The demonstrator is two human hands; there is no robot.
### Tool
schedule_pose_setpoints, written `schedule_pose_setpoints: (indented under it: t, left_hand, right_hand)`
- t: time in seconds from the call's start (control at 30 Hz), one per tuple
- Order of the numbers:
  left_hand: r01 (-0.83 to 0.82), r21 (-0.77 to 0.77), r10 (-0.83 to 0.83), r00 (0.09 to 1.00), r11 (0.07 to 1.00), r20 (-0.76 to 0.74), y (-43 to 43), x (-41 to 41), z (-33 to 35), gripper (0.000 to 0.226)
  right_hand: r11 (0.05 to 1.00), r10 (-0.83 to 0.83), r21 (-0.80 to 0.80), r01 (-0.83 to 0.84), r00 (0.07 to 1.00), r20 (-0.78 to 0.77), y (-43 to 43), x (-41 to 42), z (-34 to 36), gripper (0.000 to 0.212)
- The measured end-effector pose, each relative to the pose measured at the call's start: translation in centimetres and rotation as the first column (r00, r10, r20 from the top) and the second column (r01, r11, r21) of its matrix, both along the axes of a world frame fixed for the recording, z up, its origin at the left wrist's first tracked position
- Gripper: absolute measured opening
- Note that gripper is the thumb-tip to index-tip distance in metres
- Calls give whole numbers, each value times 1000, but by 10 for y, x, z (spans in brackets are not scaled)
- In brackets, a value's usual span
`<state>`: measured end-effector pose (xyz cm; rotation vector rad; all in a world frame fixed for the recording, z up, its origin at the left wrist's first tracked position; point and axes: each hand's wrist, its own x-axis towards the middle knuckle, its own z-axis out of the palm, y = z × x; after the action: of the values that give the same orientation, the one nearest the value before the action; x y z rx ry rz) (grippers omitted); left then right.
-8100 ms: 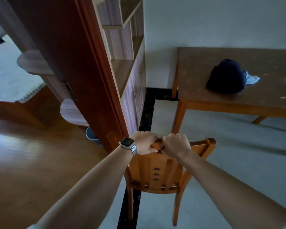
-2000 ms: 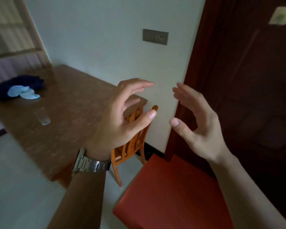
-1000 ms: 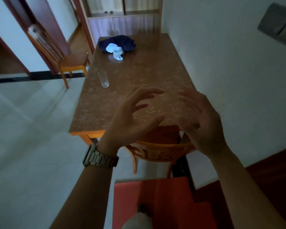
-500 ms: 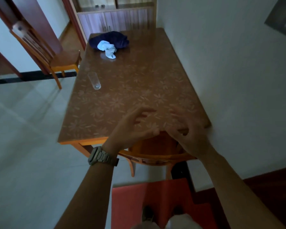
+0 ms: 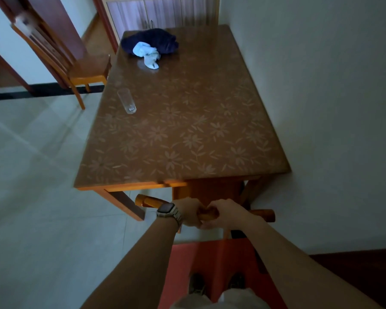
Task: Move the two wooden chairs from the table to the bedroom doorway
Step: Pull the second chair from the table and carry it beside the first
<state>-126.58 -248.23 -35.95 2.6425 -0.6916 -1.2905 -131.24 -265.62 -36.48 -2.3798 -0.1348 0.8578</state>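
A wooden chair is tucked under the near end of the table (image 5: 187,139); only its top rail (image 5: 151,201) and part of its seat show. My left hand (image 5: 188,211), with a metal watch on the wrist, and my right hand (image 5: 224,214) are both closed side by side on the middle of that top rail. A second wooden chair (image 5: 80,70) stands at the far left beside a dark red door frame, its back towards the doorway.
On the table lie a dark blue cloth (image 5: 152,42) with a white rag (image 5: 148,54) and an empty glass (image 5: 127,101). A white wall runs along the table's right side. A red mat (image 5: 187,264) lies under my feet. Pale tiled floor spreads to the left.
My hands, open and hovering over the table's near edge half a second ago, have dropped and closed on the chair's top rail. My view has tilted further down.
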Motion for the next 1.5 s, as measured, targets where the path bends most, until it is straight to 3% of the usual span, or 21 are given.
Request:
schedule_pose_setpoints:
  t: [0.13,0.2,0.4,0.53,0.8,1.03,1.17,1.33,1.5]
  left_hand:
    - [30,-51,-35,996,998,-85,-2,7,-2,41]
    - [49,-69,-56,994,996,-96,-2,11,-1,40]
    - [59,-110,-51,996,992,74,-4,48,12,35]
    - [54,-127,-44,995,990,85,-8,71,17,5]
    - [60,-21,-55,982,998,178,-12,52,23,22]
    - [211,-93,-167,923,973,348,-17,52,78,28]
    - [234,-60,-200,917,970,344,-14,47,108,27]
    - [278,-115,-231,921,954,314,1,15,117,37]
    - [226,-153,-179,946,962,270,14,-23,122,30]
  right_hand:
    - [970,150,-199,-136,987,57,7,6,-13,19]
    - [950,189,-267,-164,979,73,8,10,-16,10]
    - [944,172,-311,-108,967,187,-2,44,-1,23]
    - [942,146,-331,-54,954,260,-11,62,12,33]
    - [909,212,-411,-67,923,321,-7,54,9,36]
    - [879,280,-476,-7,817,504,-15,57,53,34]
    - [890,280,-455,-32,826,489,-11,50,91,58]
    - [895,251,-446,-25,853,458,1,17,98,29]
    - [897,283,-435,-82,861,422,9,-17,108,23]
